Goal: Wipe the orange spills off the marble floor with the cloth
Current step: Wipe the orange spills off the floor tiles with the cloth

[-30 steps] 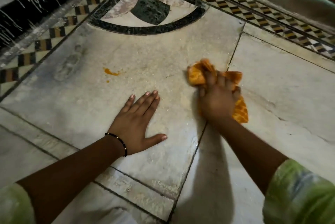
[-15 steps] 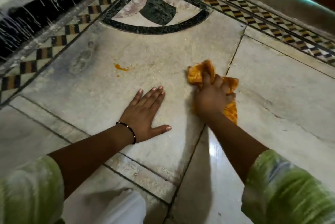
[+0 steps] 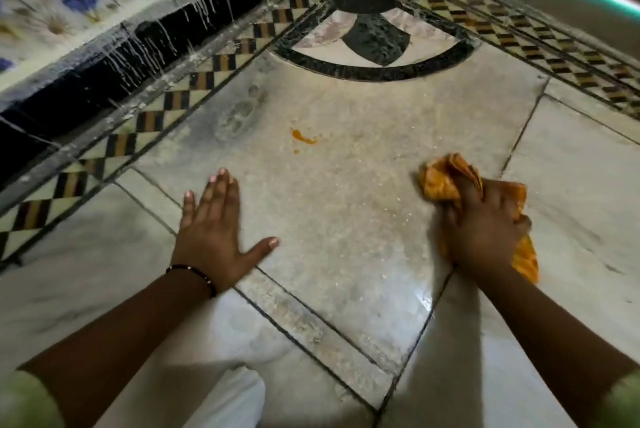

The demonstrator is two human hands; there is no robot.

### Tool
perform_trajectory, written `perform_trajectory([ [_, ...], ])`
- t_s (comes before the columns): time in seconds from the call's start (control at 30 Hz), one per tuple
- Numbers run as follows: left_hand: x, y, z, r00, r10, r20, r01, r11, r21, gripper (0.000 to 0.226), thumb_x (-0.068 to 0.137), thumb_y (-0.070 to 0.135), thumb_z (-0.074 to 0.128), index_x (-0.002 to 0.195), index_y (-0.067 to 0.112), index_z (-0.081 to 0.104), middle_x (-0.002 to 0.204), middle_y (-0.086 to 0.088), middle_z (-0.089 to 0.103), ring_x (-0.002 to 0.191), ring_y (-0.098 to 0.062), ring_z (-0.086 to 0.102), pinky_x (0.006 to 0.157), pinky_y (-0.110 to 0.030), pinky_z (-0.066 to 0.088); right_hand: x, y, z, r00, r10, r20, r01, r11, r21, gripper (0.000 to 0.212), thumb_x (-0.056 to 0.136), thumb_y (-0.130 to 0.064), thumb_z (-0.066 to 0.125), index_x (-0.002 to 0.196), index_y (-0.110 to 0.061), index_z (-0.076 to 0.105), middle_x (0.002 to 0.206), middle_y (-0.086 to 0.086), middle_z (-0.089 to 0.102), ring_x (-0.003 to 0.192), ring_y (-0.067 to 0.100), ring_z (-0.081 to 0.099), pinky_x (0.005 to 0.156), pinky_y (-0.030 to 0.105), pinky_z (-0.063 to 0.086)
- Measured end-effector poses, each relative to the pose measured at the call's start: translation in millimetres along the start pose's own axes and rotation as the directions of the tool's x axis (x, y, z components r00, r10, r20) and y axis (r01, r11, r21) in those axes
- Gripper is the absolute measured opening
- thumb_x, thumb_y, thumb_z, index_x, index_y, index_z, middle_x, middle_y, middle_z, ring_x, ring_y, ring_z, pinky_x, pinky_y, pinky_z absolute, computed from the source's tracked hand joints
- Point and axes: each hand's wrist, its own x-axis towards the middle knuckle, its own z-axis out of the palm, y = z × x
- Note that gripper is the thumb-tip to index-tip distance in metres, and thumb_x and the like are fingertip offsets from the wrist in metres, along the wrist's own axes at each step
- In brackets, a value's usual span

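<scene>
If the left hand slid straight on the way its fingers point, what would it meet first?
Only bare marble floor at first; the left hand points up-frame, so its line seems to pass left of the orange spill, towards the checkered border.

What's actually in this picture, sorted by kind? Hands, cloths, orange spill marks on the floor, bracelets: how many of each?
Hands: 2, the left hand flat on the marble floor, the right hand gripping the cloth.
Cloths: 1, the orange cloth.
Orange spill marks: 2, a larger smear and a tiny dot just below it.
Bracelets: 1, a beaded bracelet on the left wrist.
Total: 6.

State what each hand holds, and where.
Right hand grips the bunched orange cloth around its middle. Left hand holds nothing, flat on the marble floor.
</scene>
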Motion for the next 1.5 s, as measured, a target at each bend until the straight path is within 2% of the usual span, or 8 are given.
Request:
perform_trajectory([
  [0.17,2,-3,-2,1.000,0.009,-0.012,-0.009,1.000,-0.005,0.112,0.072,0.087,0.014,0.151,0.006,0.008,0.159,-0.012,0.004,0.146,-0.026,0.007,0.117,-0.048,0.003,15,-108,15,0.960,-0.262,0.096,0.261,0.965,0.031,0.051,0.086,-0.043,0.045,0.136,-0.039,0.042,0.142,0.010,0.039,0.129,0.037,0.033,0.102,0.064,0.020],
  [0.37,2,-3,-1,1.000,0.009,-0.007,-0.009,1.000,0.007,0.112,0.073,0.085,0.020,0.150,0.006,0.007,0.159,-0.014,0.004,0.146,-0.028,0.007,0.117,-0.047,0.003,-23,-62,6,0.627,-0.773,0.092,0.757,0.633,0.161,0.042,0.076,-0.045,0.046,0.117,-0.040,0.050,0.132,0.006,0.056,0.119,0.029,0.046,0.091,0.053,0.034],
  [0.67,1,-3,-3,1.000,0.010,0.005,-0.010,1.000,-0.001,0.111,0.074,0.084,0.021,0.150,0.005,0.004,0.159,-0.014,0.000,0.146,-0.027,0.003,0.118,-0.046,0.001,92,-138,14,0.980,-0.175,0.094,0.159,0.974,0.159,0.042,0.090,-0.044,0.050,0.132,-0.046,0.046,0.143,0.006,0.036,0.132,0.035,0.027,0.100,0.060,0.024],
  [0.83,4,-4,-2,1.000,0.014,0.009,-0.014,1.000,0.021,0.110,0.075,0.083,0.024,0.150,0.004,0.009,0.158,-0.016,0.006,0.145,-0.029,0.008,0.117,-0.047,0.003,60,-215,24,0.839,-0.509,0.194,0.472,0.857,0.206,0.045,0.089,-0.049,0.049,0.133,-0.052,0.041,0.146,0.002,0.032,0.134,0.032,0.024,0.102,0.060,0.021],
  [0.97,3,-4,-2,1.000,0.017,0.000,-0.017,1.000,0.012,0.110,0.075,0.084,0.022,0.149,0.003,0.011,0.158,-0.015,0.006,0.146,-0.027,0.007,0.118,-0.048,0.004,11,-153,12,0.637,-0.766,0.087,0.734,0.638,0.236,0.048,0.078,-0.047,0.047,0.125,-0.045,0.053,0.133,0.004,0.050,0.119,0.033,0.045,0.088,0.051,0.033],
  [1.1,3,-5,-1,1.000,0.014,0.001,-0.014,1.000,-0.001,0.111,0.074,0.085,0.021,0.150,0.005,0.005,0.159,-0.013,-0.001,0.146,-0.024,0.000,0.118,-0.046,0.000,38,-97,11,0.747,-0.662,0.064,0.652,0.748,0.121,0.052,0.078,-0.050,0.042,0.128,-0.037,0.052,0.129,0.013,0.051,0.114,0.039,0.046,0.083,0.051,0.035],
  [1.23,2,-4,-1,1.000,0.012,0.006,-0.012,1.000,0.003,0.111,0.075,0.084,0.023,0.150,0.005,0.005,0.159,-0.013,0.000,0.146,-0.025,0.000,0.118,-0.047,0.000,82,-162,22,0.963,-0.262,0.064,0.260,0.965,0.035,0.047,0.090,-0.048,0.043,0.137,-0.041,0.039,0.142,0.011,0.035,0.130,0.039,0.029,0.098,0.061,0.026],
  [1.5,3,-3,-2,1.000,0.003,0.014,-0.004,0.999,0.047,0.111,0.074,0.085,0.020,0.149,0.003,0.009,0.158,-0.015,0.005,0.146,-0.026,0.007,0.118,-0.048,0.005,-1,-175,21,0.714,-0.695,0.085,0.690,0.719,0.082,0.048,0.087,-0.049,0.043,0.135,-0.041,0.043,0.138,0.006,0.044,0.121,0.033,0.040,0.091,0.052,0.031],
])
